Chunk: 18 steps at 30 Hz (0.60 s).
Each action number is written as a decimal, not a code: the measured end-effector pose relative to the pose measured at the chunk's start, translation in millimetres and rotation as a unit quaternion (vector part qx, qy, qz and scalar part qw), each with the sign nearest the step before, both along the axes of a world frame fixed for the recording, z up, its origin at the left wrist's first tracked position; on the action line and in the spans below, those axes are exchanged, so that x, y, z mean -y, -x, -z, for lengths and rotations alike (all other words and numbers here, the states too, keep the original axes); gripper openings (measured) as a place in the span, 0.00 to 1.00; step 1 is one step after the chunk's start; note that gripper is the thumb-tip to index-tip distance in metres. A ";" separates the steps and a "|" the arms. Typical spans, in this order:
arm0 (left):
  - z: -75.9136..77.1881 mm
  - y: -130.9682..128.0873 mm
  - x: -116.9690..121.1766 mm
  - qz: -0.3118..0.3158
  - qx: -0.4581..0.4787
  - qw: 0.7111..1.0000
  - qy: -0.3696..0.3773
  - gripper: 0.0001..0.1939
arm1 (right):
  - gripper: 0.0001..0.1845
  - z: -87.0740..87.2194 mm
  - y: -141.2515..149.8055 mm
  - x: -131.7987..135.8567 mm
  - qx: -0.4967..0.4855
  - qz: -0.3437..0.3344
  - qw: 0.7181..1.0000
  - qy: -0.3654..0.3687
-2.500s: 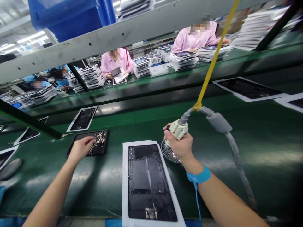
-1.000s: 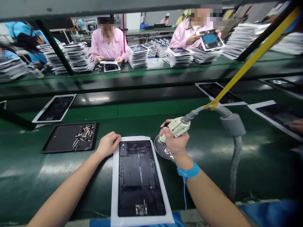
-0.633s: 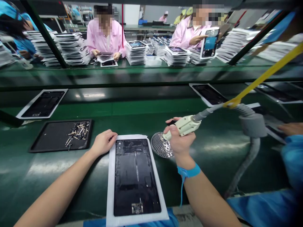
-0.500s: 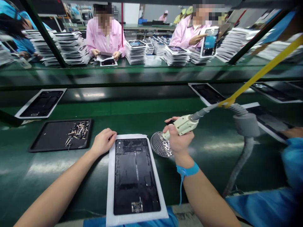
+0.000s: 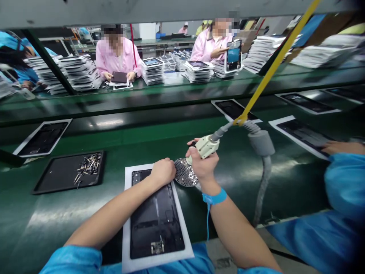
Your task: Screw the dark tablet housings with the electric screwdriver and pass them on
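Right hand (image 5: 203, 161) closed tight around a cream hose-fed hand tool (image 5: 205, 146), just beside a perforated metal disc (image 5: 184, 173); left hand (image 5: 163, 173) rests open, holding nothing, on a black tablet panel (image 5: 155, 220).

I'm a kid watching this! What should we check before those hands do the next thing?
Is the left hand on the black tablet panel? Ok, it rests on the panel's top edge.

Is the panel lying flat on its white sheet? Ok.

Is the right hand holding the cream corded screwdriver? Ok, it is gripped firmly.

Is the blue wrist strap on? Ok, it is around the right wrist.

Are screws ready in the black tray? Ok, there is a pile.

Is a screw on the screwdriver tip? Cannot tell, it is too small to see.
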State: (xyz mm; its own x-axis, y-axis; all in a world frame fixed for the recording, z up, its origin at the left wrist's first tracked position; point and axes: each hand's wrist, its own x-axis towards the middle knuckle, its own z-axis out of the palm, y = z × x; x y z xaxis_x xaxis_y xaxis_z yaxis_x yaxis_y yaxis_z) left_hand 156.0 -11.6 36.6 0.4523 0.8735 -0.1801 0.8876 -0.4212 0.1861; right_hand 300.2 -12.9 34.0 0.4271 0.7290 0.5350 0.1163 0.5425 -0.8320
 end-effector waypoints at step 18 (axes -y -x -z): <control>22.3 -9.0 -74.7 0.181 0.159 0.970 -0.030 0.15 | 0.16 15.6 1.0 2.2 0.075 -0.009 0.997 0.010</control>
